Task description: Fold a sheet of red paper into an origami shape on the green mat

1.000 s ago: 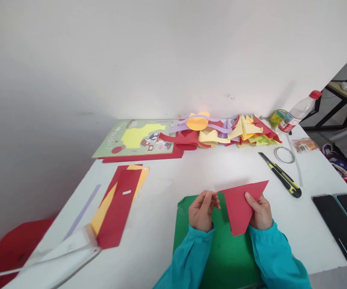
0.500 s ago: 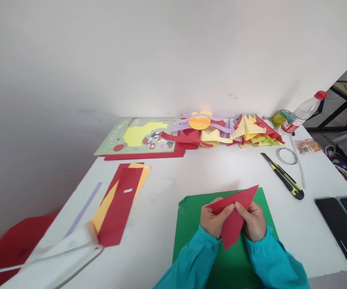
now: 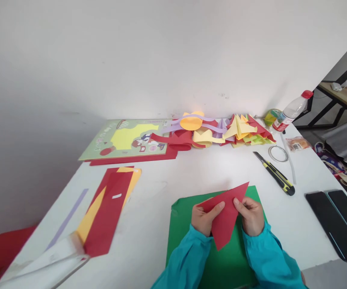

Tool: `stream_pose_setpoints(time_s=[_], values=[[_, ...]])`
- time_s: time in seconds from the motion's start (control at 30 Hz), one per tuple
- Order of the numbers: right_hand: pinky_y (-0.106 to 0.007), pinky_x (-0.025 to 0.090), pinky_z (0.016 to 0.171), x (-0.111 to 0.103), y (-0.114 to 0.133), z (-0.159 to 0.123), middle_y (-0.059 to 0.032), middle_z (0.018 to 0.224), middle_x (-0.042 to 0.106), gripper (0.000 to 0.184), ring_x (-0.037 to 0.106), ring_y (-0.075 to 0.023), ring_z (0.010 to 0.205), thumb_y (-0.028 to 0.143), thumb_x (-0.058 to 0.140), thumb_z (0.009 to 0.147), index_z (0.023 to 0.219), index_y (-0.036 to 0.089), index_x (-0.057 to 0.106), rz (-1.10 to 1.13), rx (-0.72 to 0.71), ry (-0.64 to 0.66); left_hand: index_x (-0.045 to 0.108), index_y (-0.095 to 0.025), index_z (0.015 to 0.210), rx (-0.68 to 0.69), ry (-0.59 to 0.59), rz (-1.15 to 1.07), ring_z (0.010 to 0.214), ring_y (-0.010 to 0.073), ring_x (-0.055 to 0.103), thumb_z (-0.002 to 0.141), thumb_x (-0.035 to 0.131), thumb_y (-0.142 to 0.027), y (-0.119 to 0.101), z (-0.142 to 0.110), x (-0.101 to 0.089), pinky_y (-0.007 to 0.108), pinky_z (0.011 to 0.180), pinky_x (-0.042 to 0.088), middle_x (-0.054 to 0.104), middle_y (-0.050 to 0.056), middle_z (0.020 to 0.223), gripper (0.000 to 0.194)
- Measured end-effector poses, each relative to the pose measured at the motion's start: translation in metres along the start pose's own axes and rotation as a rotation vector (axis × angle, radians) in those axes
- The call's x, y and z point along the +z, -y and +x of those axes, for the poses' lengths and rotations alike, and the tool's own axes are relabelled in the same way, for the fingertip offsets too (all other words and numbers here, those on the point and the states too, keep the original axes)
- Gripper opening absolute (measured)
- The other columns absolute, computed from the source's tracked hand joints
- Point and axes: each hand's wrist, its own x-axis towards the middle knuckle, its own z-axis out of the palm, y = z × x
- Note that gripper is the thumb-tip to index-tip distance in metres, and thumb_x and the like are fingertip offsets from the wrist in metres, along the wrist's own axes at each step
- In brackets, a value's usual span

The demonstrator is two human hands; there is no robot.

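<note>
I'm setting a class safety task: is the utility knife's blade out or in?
Out: the utility knife shows a dark blade extending past the far end of its yellow-and-black handle.

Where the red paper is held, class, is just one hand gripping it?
No, the left hand and the right hand both pinch the red paper.
</note>
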Motion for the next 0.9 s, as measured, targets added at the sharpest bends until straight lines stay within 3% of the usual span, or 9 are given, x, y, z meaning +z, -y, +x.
stream_pose_setpoints(time_s=[0.27, 0.53, 0.9], values=[[-0.025, 0.035, 0.044, 0.000, -0.002, -0.001, 0.0010, 0.044, 0.055, 0.029, 0.042, -0.0105, 0.043, 0.042, 0.069, 0.065, 0.052, 0.017, 0.066, -0.061, -0.066, -0.047, 0.071, -0.011, 0.068, 0.022, 0.007, 0.020, 0.062, 0.0210, 0.065, 0.049, 0.079, -0.031, 0.001, 0.001, -0.002, 0.028, 0.058, 0.053, 0.071, 0.008, 0.066, 0.029], [-0.026, 0.039, 0.049, -0.001, 0.001, 0.000, -0.0010, 0.056, 0.062, 0.025, 0.048, -0.0133, 0.051, 0.043, 0.067, 0.066, 0.064, 0.019, 0.071, -0.016, -0.060, 0.016, 0.069, -0.013, 0.065, 0.124, -0.043, 0.138, 0.052, 0.0171, 0.060, 0.048, 0.079, -0.033, 0.001, -0.001, -0.002, 0.026, 0.051, 0.051, 0.068, 0.004, 0.058, 0.028], [-0.024, 0.036, 0.046, -0.001, 0.003, 0.001, 0.0020, 0.049, 0.057, 0.023, 0.045, -0.0106, 0.046, 0.041, 0.071, 0.063, 0.059, 0.019, 0.064, -0.058, -0.154, -0.089, 0.065, -0.013, 0.058, 0.166, 0.080, 0.262, 0.047, 0.0127, 0.051, 0.055, 0.074, -0.037, 0.003, 0.004, -0.010, 0.022, 0.043, 0.041, 0.061, 0.002, 0.051, 0.027]])
